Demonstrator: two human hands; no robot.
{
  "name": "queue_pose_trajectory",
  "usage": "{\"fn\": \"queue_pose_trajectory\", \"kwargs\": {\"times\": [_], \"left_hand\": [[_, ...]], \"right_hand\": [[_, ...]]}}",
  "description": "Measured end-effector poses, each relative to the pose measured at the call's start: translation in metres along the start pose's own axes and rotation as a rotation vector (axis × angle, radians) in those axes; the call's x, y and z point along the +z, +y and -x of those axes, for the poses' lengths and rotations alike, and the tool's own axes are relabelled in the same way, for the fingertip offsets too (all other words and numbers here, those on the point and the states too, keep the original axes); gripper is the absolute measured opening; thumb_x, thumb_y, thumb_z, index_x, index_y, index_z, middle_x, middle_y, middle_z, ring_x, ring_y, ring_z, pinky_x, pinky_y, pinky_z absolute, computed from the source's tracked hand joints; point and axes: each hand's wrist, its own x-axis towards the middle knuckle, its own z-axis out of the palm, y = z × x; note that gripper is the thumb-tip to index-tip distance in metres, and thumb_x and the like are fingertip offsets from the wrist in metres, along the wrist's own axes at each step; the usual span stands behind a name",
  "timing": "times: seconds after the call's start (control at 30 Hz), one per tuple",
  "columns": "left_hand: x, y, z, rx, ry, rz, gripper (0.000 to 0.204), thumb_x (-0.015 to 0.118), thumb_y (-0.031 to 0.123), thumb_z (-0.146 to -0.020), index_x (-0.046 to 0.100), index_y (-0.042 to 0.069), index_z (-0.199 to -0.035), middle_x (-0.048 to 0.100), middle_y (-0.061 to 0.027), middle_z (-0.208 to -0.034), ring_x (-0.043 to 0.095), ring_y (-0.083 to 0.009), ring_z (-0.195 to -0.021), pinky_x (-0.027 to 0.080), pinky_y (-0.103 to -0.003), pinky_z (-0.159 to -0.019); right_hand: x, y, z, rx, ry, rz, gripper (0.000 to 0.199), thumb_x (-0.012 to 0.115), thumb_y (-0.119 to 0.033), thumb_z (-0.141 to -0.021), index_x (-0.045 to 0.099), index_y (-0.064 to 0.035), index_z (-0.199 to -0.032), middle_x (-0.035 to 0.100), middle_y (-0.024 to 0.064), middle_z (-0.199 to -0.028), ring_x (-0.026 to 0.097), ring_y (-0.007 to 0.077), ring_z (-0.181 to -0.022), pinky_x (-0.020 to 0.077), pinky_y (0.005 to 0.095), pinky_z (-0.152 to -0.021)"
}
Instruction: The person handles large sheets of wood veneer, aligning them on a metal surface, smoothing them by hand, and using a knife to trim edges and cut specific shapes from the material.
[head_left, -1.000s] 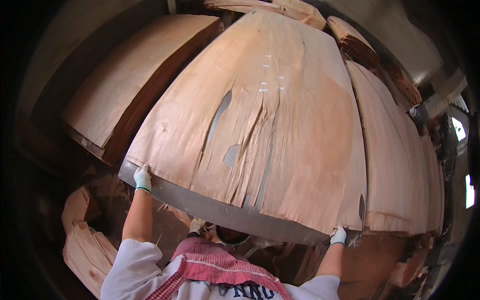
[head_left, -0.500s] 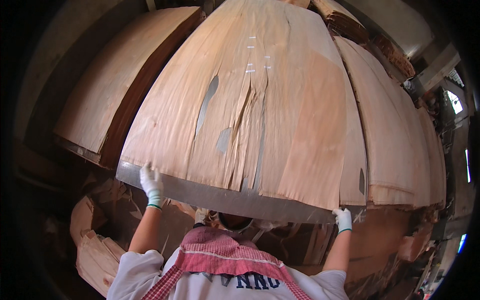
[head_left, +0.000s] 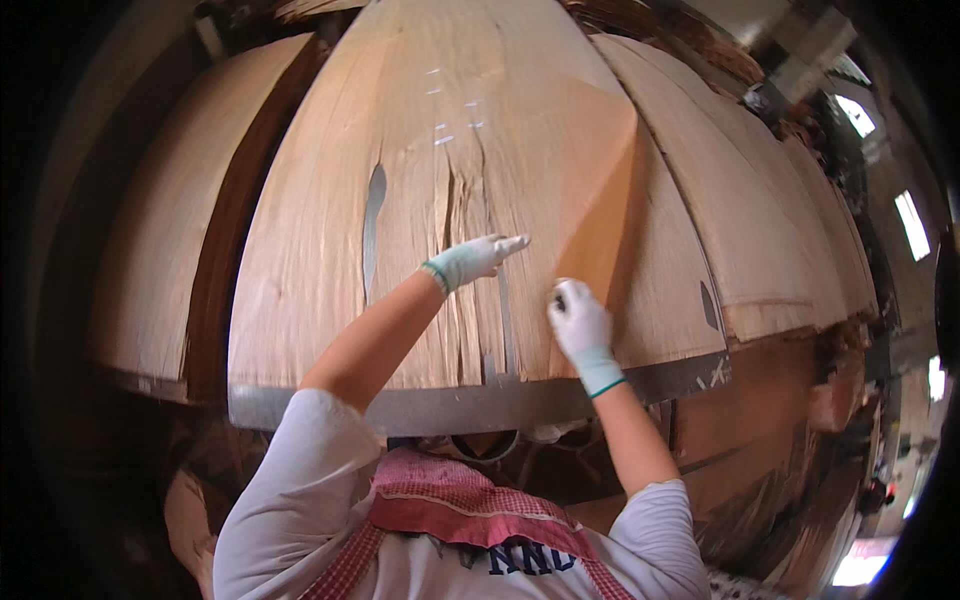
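Veneer fills nearly everything in front of me: a broad, thin sheet of pale brown wood veneer (head_left: 330, 270), split lengthwise in several places, lies on top of a stack on the grey metal-edged table (head_left: 330, 408) whose near edge runs just beyond my chest. My left hand (head_left: 478, 257), in a pale green knitted glove, is stretched out flat with the fingers straight, resting on the sheet just right of the long central crack (head_left: 447, 215). My right hand (head_left: 578, 318), gloved the same, is closed around the near end of a loose veneer strip (head_left: 600, 200), which is lifted and folded up on edge so its underside shows a warmer orange. A long grey slot-shaped hole (head_left: 373, 225) sits left of the crack, and a smaller dark knot hole (head_left: 709, 305) lies near the right edge. More veneer stacks (head_left: 160, 270) lie to the left and far right, well apart from my hands. As I judge it, the risk is in the strip I hold: the wood is thin and already torn along the grain, so a pull across the grain or too sharp a fold could snap it or run the split farther up the sheet. If my flat hand lets go its pressure, the sheet beneath may drag along and slide off the pile.
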Motion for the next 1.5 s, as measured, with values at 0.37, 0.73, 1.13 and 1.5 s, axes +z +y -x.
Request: {"fn": "queue_pose_trajectory", "kwargs": {"times": [0.37,0.73,1.13,1.5], "left_hand": [[-0.008,-0.052,-0.065,-0.29,0.286,0.562,0.019,0.061,0.013,-0.088,0.068,-0.003,-0.096,0.069,-0.0098,-0.078,0.066,-0.0196,-0.063,0.053,-0.031,-0.061],[-0.092,-0.074,0.156,-0.334,0.717,0.823,0.02,0.06,0.015,-0.092,0.062,-0.001,-0.105,0.066,-0.0023,-0.09,0.062,-0.0105,-0.076,0.051,-0.026,-0.066],[-0.077,-0.149,0.219,-0.431,0.708,0.604,0.019,0.064,0.015,-0.086,0.067,-0.002,-0.092,0.063,-0.0028,-0.075,0.057,-0.0116,-0.063,0.046,-0.028,-0.056],[-0.06,-0.104,0.206,-0.422,0.789,0.287,0.019,0.059,0.013,-0.087,0.063,-0.003,-0.096,0.067,-0.0124,-0.078,0.067,-0.0207,-0.064,0.053,-0.032,-0.057]], "right_hand": [[0.059,-0.104,0.016,0.168,-0.126,-0.374,0.037,0.075,-0.022,-0.079,0.057,-0.0106,-0.109,0.062,0.0087,-0.113,0.066,0.0268,-0.083,0.0528,0.0373,-0.072],[0.1,-0.08,0.123,1.353,-0.269,-1.266,0.024,0.069,-0.022,-0.087,0.055,-0.0111,-0.102,0.048,-0.0029,-0.073,0.043,0.0068,-0.048,0.0311,0.0206,-0.04],[0.106,-0.051,0.141,0.926,-0.069,-0.596,0.015,0.067,-0.016,-0.082,0.06,-0.0029,-0.083,0.061,0.0035,-0.072,0.057,0.015,-0.066,0.0458,0.0315,-0.063],[0.078,-0.09,0.123,0.754,-0.085,-0.209,0.017,0.056,-0.021,-0.091,0.055,-0.0054,-0.098,0.066,0.0147,-0.087,0.064,0.0334,-0.081,0.049,0.0419,-0.072]]}}
